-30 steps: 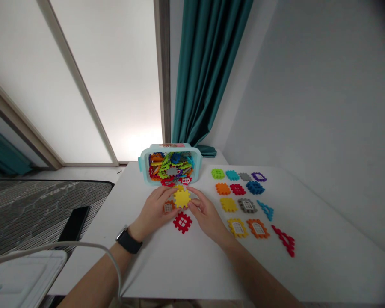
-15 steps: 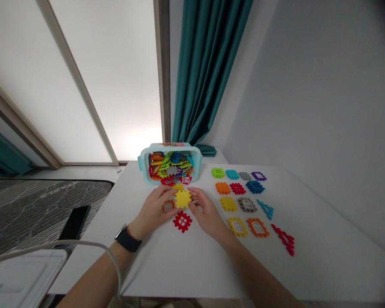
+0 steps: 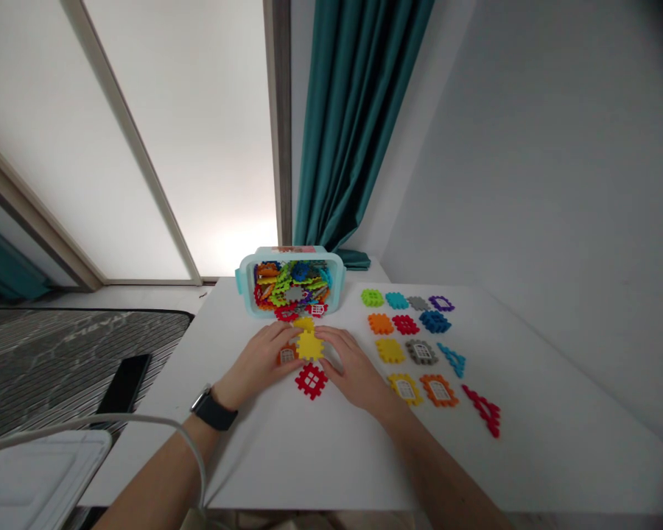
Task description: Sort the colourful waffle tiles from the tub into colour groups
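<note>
My left hand (image 3: 257, 361) and right hand (image 3: 353, 372) lay half open on the yellow tile (image 3: 310, 345), grip unclear; a slip could bump the red tile (image 3: 311, 381).

we lose: orange tile (image 3: 287, 355) partly under left hand (image 3: 258, 357) | box pieces (image 3: 290, 287), too jumbled | white case (image 3: 38, 478), cut off by edge

Tiles (image 3: 310, 345): matt plastic. Box (image 3: 241, 291): glossy translucent plastic. Curtain (image 3: 337, 125): teal cloth, soft sheen. Table (image 3: 287, 456): smooth, matt white. Phone (image 3: 122, 384): glossy black.
</note>
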The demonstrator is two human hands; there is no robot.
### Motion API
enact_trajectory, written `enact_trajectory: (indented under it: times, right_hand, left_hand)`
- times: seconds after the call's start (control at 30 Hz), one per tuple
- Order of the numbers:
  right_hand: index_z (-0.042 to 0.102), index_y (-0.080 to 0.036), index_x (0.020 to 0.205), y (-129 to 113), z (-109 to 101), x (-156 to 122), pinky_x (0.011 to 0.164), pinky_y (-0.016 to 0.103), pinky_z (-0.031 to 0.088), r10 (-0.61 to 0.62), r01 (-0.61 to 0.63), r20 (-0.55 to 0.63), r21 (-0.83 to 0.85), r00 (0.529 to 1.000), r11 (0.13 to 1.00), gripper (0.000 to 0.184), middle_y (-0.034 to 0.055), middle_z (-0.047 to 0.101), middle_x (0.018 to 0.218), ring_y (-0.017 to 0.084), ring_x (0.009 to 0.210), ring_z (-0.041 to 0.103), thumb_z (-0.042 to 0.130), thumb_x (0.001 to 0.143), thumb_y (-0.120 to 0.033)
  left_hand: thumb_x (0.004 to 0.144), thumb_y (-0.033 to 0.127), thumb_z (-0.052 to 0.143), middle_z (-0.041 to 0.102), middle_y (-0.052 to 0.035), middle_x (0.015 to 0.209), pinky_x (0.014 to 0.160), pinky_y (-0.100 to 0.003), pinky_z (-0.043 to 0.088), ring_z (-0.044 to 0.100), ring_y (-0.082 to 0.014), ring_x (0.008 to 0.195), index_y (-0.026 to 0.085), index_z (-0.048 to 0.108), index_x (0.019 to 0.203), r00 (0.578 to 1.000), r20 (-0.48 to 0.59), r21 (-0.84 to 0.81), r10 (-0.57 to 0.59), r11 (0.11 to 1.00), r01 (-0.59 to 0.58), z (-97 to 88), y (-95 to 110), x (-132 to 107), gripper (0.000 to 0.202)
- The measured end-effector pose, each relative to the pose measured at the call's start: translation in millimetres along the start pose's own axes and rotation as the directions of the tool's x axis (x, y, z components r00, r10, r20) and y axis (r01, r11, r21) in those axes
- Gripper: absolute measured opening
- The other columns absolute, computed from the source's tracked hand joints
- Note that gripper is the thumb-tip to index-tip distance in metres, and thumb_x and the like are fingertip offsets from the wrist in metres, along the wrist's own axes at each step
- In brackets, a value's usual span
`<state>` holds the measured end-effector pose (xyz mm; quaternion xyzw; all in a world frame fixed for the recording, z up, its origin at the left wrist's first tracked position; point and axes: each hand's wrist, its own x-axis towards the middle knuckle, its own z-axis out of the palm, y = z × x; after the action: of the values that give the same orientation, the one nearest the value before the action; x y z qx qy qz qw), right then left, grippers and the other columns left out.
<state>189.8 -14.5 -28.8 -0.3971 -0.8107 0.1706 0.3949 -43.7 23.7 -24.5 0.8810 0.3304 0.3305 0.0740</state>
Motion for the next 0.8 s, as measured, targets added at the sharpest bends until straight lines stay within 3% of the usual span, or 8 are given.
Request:
enact_trajectory:
  times: [0.27,0.5,0.6,0.7,0.8]
  right_hand:
    - [0.051,-0.027,0.133,2,-4,-1,0.109,0.053,0.043,-0.012,0.012,0.002,-0.017,1.000,1.000,0.048,0.0100,0.060,0.135,0.026,0.128,0.052,0.052,0.089,-0.009]
    - [0.053,-0.025,0.129,-13,-24,-3,0.108,0.050,0.045,-0.043,0.047,0.069,-0.059,0.997,0.997,0.048,0.0111,0.058,0.135,0.027,0.128,0.051,0.064,0.084,-0.014]
    - [0.054,-0.026,0.129,-19,-33,-11,0.105,0.051,0.047,-0.049,0.052,0.040,-0.081,0.998,0.995,0.045,0.0109,0.062,0.129,0.027,0.122,0.056,0.063,0.086,-0.015]
    - [0.059,-0.028,0.127,-21,-42,-22,0.106,0.050,0.047,-0.027,0.029,0.030,-0.082,0.999,0.996,0.039,0.0101,0.062,0.131,0.027,0.122,0.057,0.062,0.089,-0.019]
    - [0.064,-0.029,0.122,-20,-51,-32,0.105,0.046,0.048,0.016,-0.015,0.032,-0.041,0.999,0.999,0.030,0.0088,0.063,0.132,0.025,0.122,0.059,0.058,0.094,-0.024]
  left_hand:
    - [0.084,0.040,0.074,0.068,-0.0113,0.109,0.085,-0.039,0.055,0.066,-0.0254,0.097,0.020,0.061,0.119,0.998,-0.057,0.025,-0.017,1.000,0.018,1.2,8,1,0.042]
    - [0.085,0.040,0.073,0.067,-0.0120,0.110,0.083,-0.036,0.056,0.066,-0.0241,0.097,0.020,0.061,0.120,0.998,-0.063,-0.058,-0.008,0.998,0.004,4.1,16,-1,0.042]
    - [0.086,0.042,0.072,0.066,-0.0117,0.108,0.083,-0.037,0.055,0.065,-0.0240,0.097,0.020,0.060,0.124,0.999,-0.035,-0.093,0.031,0.995,-0.034,5.3,20,0,0.046]
    - [0.084,0.044,0.074,0.065,-0.0111,0.108,0.084,-0.037,0.054,0.064,-0.0238,0.097,0.021,0.061,0.123,0.999,0.005,-0.187,0.033,0.982,-0.031,5.0,29,4,0.047]
    - [0.088,0.045,0.068,0.064,-0.0083,0.100,0.080,-0.035,0.053,0.062,-0.0212,0.091,0.020,0.063,0.114,0.996,0.075,-0.356,-0.050,0.932,0.073,6.9,42,12,0.036]
